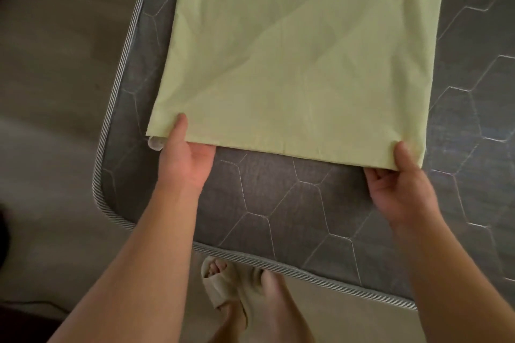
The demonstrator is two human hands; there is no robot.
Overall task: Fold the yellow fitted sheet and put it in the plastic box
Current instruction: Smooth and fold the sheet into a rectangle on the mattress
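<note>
At 6 o'clock a foot in a beige sandal (pixel 225 284) stands on the floor (pixel 55 92) by the mattress (pixel 278 203) edge. The left hand (pixel 186 159) pinches the yellow fitted sheet (pixel 292 50) at its 7 o'clock corner, thumb flat on top, the other fingers hidden beneath the cloth. The right hand (pixel 401 181) pinches the 5 o'clock corner, thumb on top, fingers (pixel 376 174) curled under the edge. The sheet lies as a long flat folded strip on the grey quilted mattress, running toward 12 o'clock.
</note>
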